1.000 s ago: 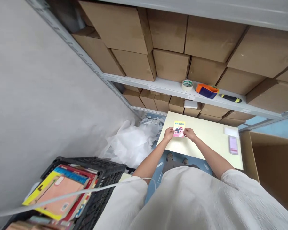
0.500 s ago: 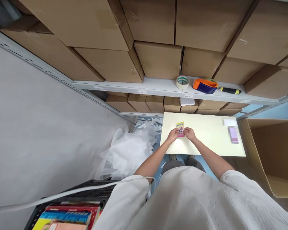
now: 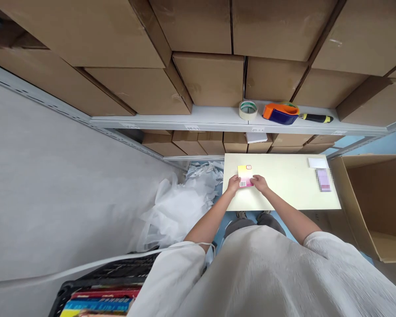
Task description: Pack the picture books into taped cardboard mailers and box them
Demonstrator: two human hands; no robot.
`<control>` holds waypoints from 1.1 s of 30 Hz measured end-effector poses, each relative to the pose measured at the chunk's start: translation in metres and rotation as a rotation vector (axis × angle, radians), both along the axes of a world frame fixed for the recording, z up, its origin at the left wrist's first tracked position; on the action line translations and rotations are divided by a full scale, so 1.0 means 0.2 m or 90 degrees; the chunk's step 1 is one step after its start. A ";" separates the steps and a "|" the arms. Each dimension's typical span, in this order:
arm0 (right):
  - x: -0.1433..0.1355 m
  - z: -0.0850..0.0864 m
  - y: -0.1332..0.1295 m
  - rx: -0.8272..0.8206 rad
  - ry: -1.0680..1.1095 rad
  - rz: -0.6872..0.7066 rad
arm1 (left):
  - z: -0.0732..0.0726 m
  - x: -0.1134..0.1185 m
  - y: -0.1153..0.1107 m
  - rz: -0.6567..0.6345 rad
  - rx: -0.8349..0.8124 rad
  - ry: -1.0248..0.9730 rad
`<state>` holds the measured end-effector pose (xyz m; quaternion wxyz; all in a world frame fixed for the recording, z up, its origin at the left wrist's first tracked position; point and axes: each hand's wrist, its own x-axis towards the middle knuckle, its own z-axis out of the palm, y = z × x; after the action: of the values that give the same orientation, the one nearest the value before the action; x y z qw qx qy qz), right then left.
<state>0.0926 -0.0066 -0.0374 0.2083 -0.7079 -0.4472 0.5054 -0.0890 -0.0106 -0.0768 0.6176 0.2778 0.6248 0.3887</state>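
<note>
A small yellow-and-pink booklet [image 3: 245, 176] has been turned over since the earlier frames, its illustrated cover giving way to a side with a barcode near the bottom and a small red-outlined mark near the top. It is held over the left part of a pale table [image 3: 284, 182], between the near and far edges; whether it touches the tabletop cannot be told. The left hand [image 3: 233, 183], fingers nearly closed, pinches the booklet's left edge, while the right hand [image 3: 259, 182], also nearly closed, grips its lower right side between thumb and fingers.

Across the table, a white item [image 3: 317, 163] lies at the far right corner, with a blurred purple item [image 3: 323, 180] just beside it along the right edge. Beyond the far edge, a metal shelf [image 3: 218, 115] bears cardboard boxes [image 3: 208, 79], a tape roll [image 3: 248, 110], an orange-and-blue dispenser [image 3: 280, 113] and a black-and-yellow handled tool [image 3: 317, 118]. An open carton [image 3: 376, 207] stands by the table's right edge. To the left, crumpled white wrapping [image 3: 180, 202] is heaped on the floor near a black crate [image 3: 119, 268] of colorful books [image 3: 102, 304].
</note>
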 end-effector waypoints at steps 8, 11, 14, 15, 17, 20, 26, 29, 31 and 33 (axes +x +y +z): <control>0.00 0.04 0.01 0.018 0.065 -0.027 | 0.01 -0.01 0.01 -0.031 0.027 0.047; -0.01 0.06 0.02 0.039 0.069 -0.038 | 0.02 -0.02 0.01 0.001 0.045 0.150; -0.03 0.07 0.01 0.041 0.053 -0.023 | 0.04 -0.02 0.00 0.026 0.052 0.178; -0.04 0.08 0.00 0.042 0.044 -0.010 | 0.05 -0.01 -0.01 0.009 0.043 0.144; -0.06 0.08 -0.02 0.067 0.033 0.030 | 0.06 0.01 -0.03 -0.041 0.027 0.052; -0.10 0.09 -0.06 0.141 0.030 0.116 | 0.08 0.04 -0.05 -0.068 0.043 -0.032; -0.11 0.06 -0.08 0.192 0.005 0.176 | 0.05 -0.01 -0.04 0.022 0.042 0.006; -0.09 0.02 -0.07 0.176 -0.048 0.110 | 0.03 -0.04 -0.03 0.051 0.013 0.036; -0.07 0.00 -0.06 0.115 -0.061 0.072 | 0.01 -0.05 -0.04 0.048 0.010 0.049; -0.06 -0.02 -0.06 0.066 -0.045 0.064 | -0.01 -0.07 -0.05 0.038 0.018 0.060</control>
<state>0.0810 -0.0186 -0.0417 0.2025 -0.6903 -0.5150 0.4661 -0.1020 -0.0200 -0.0780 0.5713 0.2860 0.6558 0.4022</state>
